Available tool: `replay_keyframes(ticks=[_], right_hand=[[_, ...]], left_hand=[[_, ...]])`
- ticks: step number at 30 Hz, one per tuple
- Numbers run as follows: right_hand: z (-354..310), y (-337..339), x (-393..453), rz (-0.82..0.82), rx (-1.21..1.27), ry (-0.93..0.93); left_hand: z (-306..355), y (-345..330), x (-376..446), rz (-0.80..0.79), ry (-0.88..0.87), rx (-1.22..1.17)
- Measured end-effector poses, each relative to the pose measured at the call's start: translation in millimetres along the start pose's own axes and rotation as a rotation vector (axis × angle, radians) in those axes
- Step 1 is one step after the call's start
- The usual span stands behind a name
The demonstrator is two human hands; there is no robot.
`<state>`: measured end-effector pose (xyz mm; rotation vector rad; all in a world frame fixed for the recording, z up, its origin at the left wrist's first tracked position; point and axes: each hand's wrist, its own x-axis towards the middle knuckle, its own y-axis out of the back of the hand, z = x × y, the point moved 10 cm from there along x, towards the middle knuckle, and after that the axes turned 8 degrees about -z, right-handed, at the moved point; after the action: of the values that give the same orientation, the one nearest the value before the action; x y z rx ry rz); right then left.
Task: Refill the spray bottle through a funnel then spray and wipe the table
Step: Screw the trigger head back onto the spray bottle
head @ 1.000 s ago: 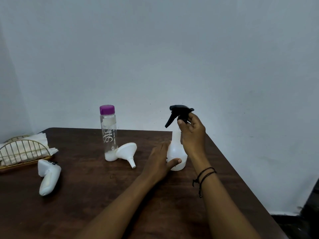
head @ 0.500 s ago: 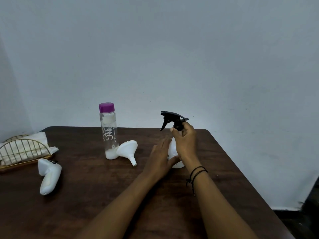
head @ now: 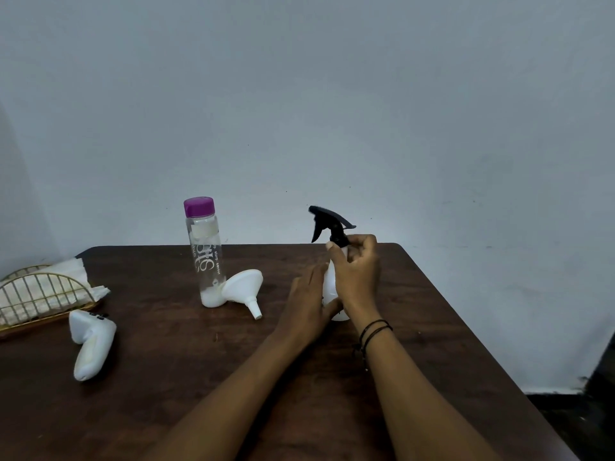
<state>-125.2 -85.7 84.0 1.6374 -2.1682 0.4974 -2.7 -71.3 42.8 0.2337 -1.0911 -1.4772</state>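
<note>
A white spray bottle with a black trigger head stands upright on the dark wooden table. My right hand grips the neck just under the trigger head. My left hand holds the bottle's lower body, fingers fairly straight along its side and thumb under it. Left of them a clear water bottle with a purple cap stands upright. A white funnel lies on its side against that bottle's base, spout toward me.
A gold wire holder with white tissues sits at the table's left edge. A white handheld controller lies in front of it. A pale wall runs behind the table. The table's right edge drops to the floor.
The trigger head has turned so its nozzle points more to the left. My right hand has slid down from the head to the neck. The left hand stays on the bottle's body.
</note>
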Motion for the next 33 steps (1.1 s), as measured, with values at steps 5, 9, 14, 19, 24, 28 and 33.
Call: replay_keyframes(ticks=[5, 9, 14, 19, 24, 28, 33], right_hand=[[-2, -7, -1, -0.001, -0.049, 0.006], [-2, -9, 2, -0.036, -0.081, 0.014], [2, -5, 3, -0.012, -0.068, 0.018], [-1, -2, 1, 0.029, -0.057, 0.014], [-2, -9, 4, -0.013, -0.068, 0.001], [0, -15, 12, -0.069, -0.166, -0.026], [1, -11, 11, -0.058, -0.078, -0.038]], left_hand=[[1, 1, 1, 0.003, -0.010, 0.002], [-1, 0, 0, 0.009, 0.012, 0.004], [-4, -2, 2, -0.004, 0.027, 0.030], [-3, -2, 1, -0.012, 0.035, 0.014], [-2, -1, 1, -0.020, 0.027, 0.015], [-2, -2, 0, -0.018, 0.024, 0.003], [-4, -3, 1, -0.026, 0.031, 0.003]])
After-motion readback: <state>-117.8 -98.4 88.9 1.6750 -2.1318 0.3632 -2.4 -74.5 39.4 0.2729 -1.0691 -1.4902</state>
